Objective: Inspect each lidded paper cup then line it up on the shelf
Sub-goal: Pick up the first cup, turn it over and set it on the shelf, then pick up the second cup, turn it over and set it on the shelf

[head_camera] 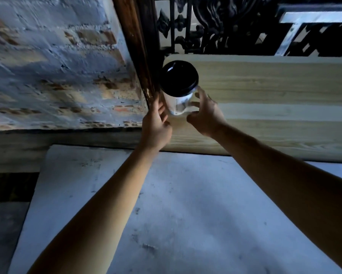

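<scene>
One white paper cup (176, 103) with a black lid (179, 78) stands upright at the far left end of the pale wooden shelf (265, 91), close to a dark wooden post. My left hand (156, 125) touches the cup's left side with its fingers. My right hand (204, 115) wraps its fingers around the cup's right side near the base. Both hands hold the cup between them. No other cup is in view.
A dark wooden post (144, 56) and a painted brick wall (53, 66) border the shelf on the left. Black ornamental ironwork (215, 24) stands behind the shelf. A pale scuffed sheet (166, 214) lies below the shelf under my arms.
</scene>
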### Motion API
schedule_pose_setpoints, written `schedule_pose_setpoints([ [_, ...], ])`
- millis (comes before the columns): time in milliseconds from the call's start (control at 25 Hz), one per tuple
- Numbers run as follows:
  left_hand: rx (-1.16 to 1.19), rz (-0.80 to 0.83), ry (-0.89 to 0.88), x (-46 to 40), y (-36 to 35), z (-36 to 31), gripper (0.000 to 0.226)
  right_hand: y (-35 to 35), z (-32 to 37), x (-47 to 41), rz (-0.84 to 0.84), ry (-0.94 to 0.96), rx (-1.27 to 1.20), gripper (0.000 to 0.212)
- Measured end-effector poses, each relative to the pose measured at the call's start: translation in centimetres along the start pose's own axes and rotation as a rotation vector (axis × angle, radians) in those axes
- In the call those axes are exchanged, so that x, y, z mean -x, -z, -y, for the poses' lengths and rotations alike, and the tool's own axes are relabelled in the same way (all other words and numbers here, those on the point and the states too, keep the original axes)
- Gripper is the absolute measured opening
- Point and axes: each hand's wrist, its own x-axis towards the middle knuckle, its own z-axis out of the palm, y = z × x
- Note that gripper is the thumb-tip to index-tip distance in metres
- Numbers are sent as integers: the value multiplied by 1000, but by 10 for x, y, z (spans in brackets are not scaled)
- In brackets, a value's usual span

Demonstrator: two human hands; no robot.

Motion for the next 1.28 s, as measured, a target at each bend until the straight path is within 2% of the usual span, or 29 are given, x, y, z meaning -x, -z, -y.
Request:
schedule_pose_setpoints([
  [80, -18, -6, 93, 18, 4, -9, 84, 21, -2, 22, 34, -98, 50, 97],
  [160, 13, -39, 171, 49, 3, -22, 81, 46, -12, 55, 81, -158, 97, 95],
  [280, -17, -95, 180, 121, -10, -51, 70, 97, -17, 126, 86, -125, 115, 71],
  [360, -89, -87, 103, 178, -24, -68, 55, 132, -17, 181, 23, -57, 143, 52],
  [440, -170, 57, 17, 233, -44, -80, 50, 166, -29, 242, -29, 30, 214, 39],
  [560, -278, 318, 15, 309, -67, -64, 58, 188, -47, 328, -53, 135, 324, 36],
  [680, -316, 457, 64, 391, -99, -48, 76, 200, -70, 420, -16, 149, 358, 49],
  [800, -392, 511, 145, 442, -155, -53, 99, 196, -94, 477, 191, 109, 407, 68],
  [840, -398, 499, 152, 449, -175, -56, 89, 194, -100, 485, 255, 91, 389, 72],
  [880, -435, 455, 171, 456, -189, -67, 70, 192, -107, 490, 293, 83, 358, 75],
  [960, -464, 284, 191, 472, -210, -88, 48, 200, -120, 497, 318, 105, 302, 82],
  [1000, -456, 190, 165, 482, -215, -93, 50, 207, -126, 500, 326, 114, 271, 86],
  [1080, -432, 126, 85, 503, -222, -108, 54, 223, -132, 508, 340, 121, 200, 90],
  [1160, -549, 155, 46, 517, -226, -129, 44, 237, -134, 516, 331, 114, 138, 88],
  [1240, -640, 183, 89, 525, -225, -157, 53, 248, -135, 524, 291, 106, 89, 83],
  [1280, -611, 192, 136, 528, -224, -174, 60, 254, -135, 526, 264, 104, 48, 80],
])
